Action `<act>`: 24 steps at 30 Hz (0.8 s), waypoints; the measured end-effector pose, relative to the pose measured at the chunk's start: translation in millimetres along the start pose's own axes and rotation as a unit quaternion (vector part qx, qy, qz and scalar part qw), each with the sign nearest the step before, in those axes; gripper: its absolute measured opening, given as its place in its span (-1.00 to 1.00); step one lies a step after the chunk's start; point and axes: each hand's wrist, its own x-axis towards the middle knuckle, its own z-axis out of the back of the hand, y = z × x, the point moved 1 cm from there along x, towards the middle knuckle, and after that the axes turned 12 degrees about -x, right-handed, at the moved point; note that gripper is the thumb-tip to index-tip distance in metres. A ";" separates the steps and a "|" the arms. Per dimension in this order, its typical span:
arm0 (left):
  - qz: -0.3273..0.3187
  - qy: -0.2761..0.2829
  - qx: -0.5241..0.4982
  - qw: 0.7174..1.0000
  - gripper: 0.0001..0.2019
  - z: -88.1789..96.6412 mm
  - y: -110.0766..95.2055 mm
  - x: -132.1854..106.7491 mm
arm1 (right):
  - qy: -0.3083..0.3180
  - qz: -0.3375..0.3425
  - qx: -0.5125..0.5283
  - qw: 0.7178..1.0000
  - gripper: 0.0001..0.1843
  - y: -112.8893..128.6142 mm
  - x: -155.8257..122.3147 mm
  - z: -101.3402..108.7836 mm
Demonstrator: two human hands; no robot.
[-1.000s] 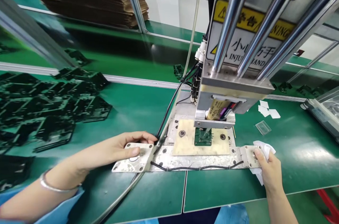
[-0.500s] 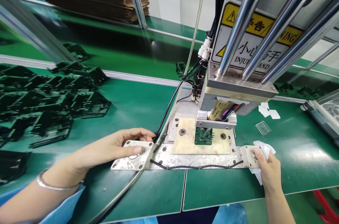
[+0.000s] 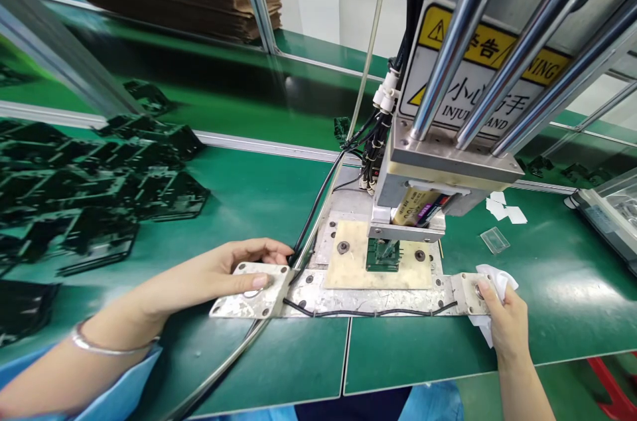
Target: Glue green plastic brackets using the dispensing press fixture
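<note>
My left hand [image 3: 236, 269] lies over the left button plate [image 3: 236, 307] of a press, thumb on its button and fingers stretched out behind it, holding nothing. With my right hand [image 3: 507, 318] I grip a white cloth [image 3: 482, 327], thumb against the button on the right button plate [image 3: 470, 298]. Between my hands, a small green circuit board [image 3: 382, 260] sits in a cream fixture plate [image 3: 348, 275]. The press head [image 3: 418, 192] is directly above the board and partly hides it.
Many dark green boards [image 3: 99, 235] are piled at the left. Black cables [image 3: 318, 208] and a clear tube [image 3: 219, 374] run past the left plate. A small clear plate [image 3: 495, 240], white slips [image 3: 515, 214] and a transparent box [image 3: 610, 208] lie at the right.
</note>
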 end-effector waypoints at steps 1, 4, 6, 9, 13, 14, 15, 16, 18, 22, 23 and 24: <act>0.000 0.000 -0.001 1.000 -0.42 0.1 0.5 -0.1 | 0.002 -0.003 -0.001 1.000 -0.34 -1.1 0.9 0.0; 0.001 -0.002 0.000 1.000 -0.41 -0.7 -1.0 -0.5 | 0.011 -0.013 -0.006 1.000 -0.31 -4.6 3.8 0.1; 0.002 0.000 0.000 1.000 -0.41 -1.3 -2.7 -0.6 | 0.009 -0.012 -0.008 1.000 -0.31 -5.1 4.2 0.2; 0.002 0.004 0.000 1.000 -0.39 -1.7 -3.9 -0.3 | -0.001 -0.002 -0.006 1.000 -0.33 -4.4 3.2 0.8; -0.002 0.006 0.006 1.000 -0.40 -2.2 -4.3 -1.2 | 0.027 -0.026 -0.014 0.999 -0.27 -9.1 6.1 1.9; -0.004 0.005 0.008 1.000 -0.40 -2.4 -4.5 -1.7 | 0.030 -0.032 -0.015 0.999 -0.26 -11.1 7.3 2.1; -0.006 0.004 0.009 1.000 -0.41 -2.5 -4.6 -2.2 | 0.029 -0.036 -0.018 0.999 -0.25 -13.2 8.5 2.3; -0.009 0.006 0.009 1.000 -0.41 -2.6 -4.5 -2.5 | 0.024 -0.040 -0.022 0.999 -0.24 -15.3 9.6 2.6; -0.017 0.012 0.007 1.000 -0.38 -2.3 -3.0 -2.6 | 0.019 -0.055 -0.037 0.998 -0.22 -20.7 11.3 3.6; -0.037 0.025 -0.015 0.999 -0.32 -0.9 4.7 -0.6 | 0.020 -0.063 -0.078 0.995 -0.31 -39.9 16.1 8.4; -0.043 0.028 -0.032 0.998 -0.32 -0.9 6.9 -0.1 | 0.017 -0.050 -0.083 0.995 -0.37 -45.8 18.3 8.8; -0.050 0.034 -0.054 0.997 -0.32 -1.2 9.1 0.2 | 0.014 -0.030 -0.077 0.996 -0.42 -51.2 20.9 7.7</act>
